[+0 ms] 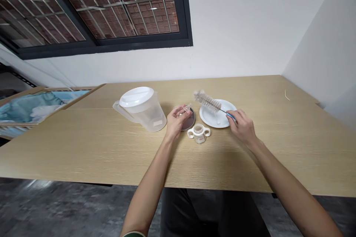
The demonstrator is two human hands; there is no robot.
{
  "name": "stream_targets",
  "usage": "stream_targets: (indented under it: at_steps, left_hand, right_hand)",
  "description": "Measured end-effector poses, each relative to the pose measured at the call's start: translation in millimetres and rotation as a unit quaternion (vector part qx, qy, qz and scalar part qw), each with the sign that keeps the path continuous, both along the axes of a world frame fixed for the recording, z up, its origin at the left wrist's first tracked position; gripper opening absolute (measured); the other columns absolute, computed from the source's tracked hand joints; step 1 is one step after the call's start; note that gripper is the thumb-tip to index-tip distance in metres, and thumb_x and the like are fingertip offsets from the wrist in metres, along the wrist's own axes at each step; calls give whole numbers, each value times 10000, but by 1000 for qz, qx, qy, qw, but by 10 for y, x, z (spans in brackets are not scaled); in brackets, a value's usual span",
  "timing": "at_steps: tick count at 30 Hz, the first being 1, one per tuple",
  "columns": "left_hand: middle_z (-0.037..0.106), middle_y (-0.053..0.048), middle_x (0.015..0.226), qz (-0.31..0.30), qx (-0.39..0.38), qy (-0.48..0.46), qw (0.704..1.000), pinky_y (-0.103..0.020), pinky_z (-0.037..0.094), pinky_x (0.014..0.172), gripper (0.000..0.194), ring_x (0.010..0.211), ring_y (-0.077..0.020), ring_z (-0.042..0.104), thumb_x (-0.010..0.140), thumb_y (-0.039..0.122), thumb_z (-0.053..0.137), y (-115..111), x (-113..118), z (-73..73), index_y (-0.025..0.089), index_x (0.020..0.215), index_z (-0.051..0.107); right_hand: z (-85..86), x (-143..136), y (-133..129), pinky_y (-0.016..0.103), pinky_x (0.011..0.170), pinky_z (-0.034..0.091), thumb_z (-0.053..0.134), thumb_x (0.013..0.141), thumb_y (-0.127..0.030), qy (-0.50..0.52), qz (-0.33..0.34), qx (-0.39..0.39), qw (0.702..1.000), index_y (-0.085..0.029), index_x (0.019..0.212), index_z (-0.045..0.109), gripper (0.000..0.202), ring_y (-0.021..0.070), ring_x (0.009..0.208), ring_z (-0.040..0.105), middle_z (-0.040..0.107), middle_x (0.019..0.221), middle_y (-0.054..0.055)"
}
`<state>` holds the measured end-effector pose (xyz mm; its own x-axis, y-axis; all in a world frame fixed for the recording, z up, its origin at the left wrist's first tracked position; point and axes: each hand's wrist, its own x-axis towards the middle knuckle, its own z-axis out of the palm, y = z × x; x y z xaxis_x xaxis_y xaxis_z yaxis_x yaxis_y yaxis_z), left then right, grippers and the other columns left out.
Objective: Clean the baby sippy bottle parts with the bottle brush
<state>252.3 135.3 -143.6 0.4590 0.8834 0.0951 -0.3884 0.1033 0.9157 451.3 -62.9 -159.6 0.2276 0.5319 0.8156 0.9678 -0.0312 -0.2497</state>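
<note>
My left hand (176, 120) pinches a small clear nipple-shaped piece (188, 107) over a dark round dish (189, 121). In my right hand (242, 126) is the blue handle of a bottle brush (207, 100), its pale bristles pointing left above a white plate (213, 118). The brush head and the clear piece are apart. Between my hands, nearer me, a small clear bottle with two white handles (199, 134) stands upright and open at the top. Something small and whitish lies on the plate.
A translucent pitcher with a white lid (144, 109) stands left of my left hand. Beyond the left edge of the wooden table (111, 159) is a wooden-framed crib with blue cloth (30, 107). A thin pale strip (286, 95) lies at the back right, near the wall.
</note>
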Motion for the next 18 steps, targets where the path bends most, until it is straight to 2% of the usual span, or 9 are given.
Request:
stream_targets:
  at_steps: [3,6,10,12,18]
  left_hand:
    - [766,-106,974,-13,-21,3,1000,-255,602,791,563,809,-170,750,604,309,947,1,-8,11,128,1080,707]
    - [765,-118,951,-36,-39,7,999,-206,593,756,406,796,-145,743,705,320,892,5,-17,23,102,998,715]
    - [762,-97,883,-53,-76,-3,996,-190,594,765,186,772,-121,733,795,230,813,7,-19,29,112,894,709]
    - [761,-85,864,-57,-85,-10,995,-192,598,774,107,765,-115,729,816,177,776,9,-18,29,122,882,711]
    - [761,-92,876,-65,-88,-27,994,-180,594,780,91,755,-109,726,812,131,755,12,-15,30,104,889,716]
  right_hand:
    - [2,-11,1,249,618,458,550,994,-228,0,6,7,1000,-198,1118,678,180,143,793,657,707,986,60]
    - [2,-41,3,243,589,445,555,993,-218,-2,22,12,1000,-199,1116,675,173,134,775,651,708,977,56]
    - [-11,-69,6,230,576,432,551,999,-210,-32,44,-8,998,-203,1118,671,169,121,777,656,702,957,47]
    - [-20,-61,6,225,558,417,540,1005,-206,-49,34,-24,998,-204,1126,670,177,111,763,654,698,952,42]
    - [-30,19,0,239,556,409,528,1015,-233,-38,-12,-28,999,-208,1109,682,183,116,740,651,702,983,53]
